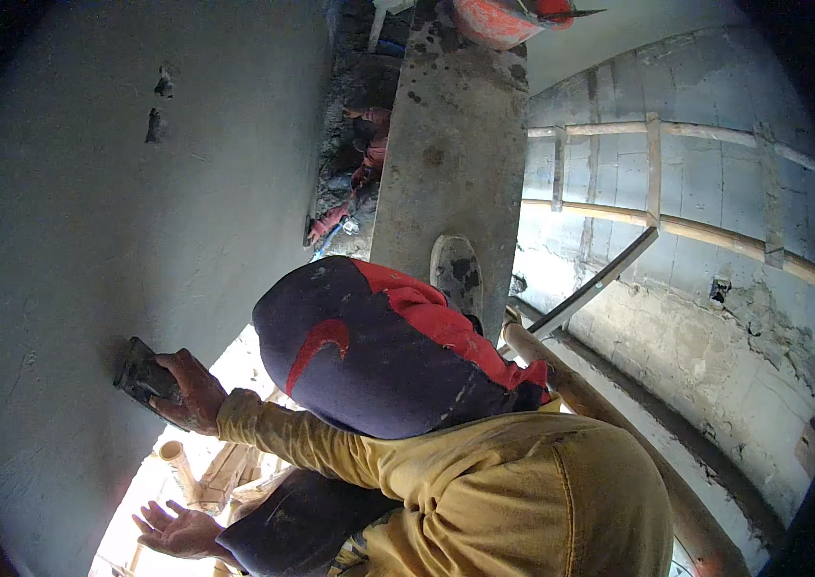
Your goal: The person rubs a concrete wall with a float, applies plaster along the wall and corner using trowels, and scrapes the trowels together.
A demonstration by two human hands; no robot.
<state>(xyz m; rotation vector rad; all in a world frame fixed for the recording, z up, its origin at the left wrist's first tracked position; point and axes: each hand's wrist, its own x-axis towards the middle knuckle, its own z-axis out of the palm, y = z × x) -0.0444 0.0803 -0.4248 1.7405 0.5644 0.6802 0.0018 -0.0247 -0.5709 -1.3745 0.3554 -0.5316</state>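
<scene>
I count two hands and one tool: the right grip (pixel 194 392) is clenched round the dark, flat tool (pixel 146 373), which rests against the left wall (pixel 90 269), while the left grip (pixel 178 531) lies palm up, fingers loosely spread, holding nothing. Two bent knees stick out towards that wall, the nearer-to-top knee (pixel 331 337) in dark cloth with red, and one pale, stained shoe (pixel 456 264) stands on the single plank (pixel 451 144). One orange-red bucket (pixel 494 21) sits at the plank's far end, and red scraps (pixel 329 226) lie among rubble between plank and wall. Under the forearm's yellow sleeve (pixel 282 433) I see a bright gap with one short pipe (pixel 177 462) and some timber (pixel 227 476). To the right, one round pole (pixel 610 428) runs beside the body, and one slanting bar (pixel 595 281) leans up to two long wooden rails. The left wall is smooth grey with two small holes; the right wall (pixel 677 337) is rough, patchy and cracked, with one dark hole.
</scene>
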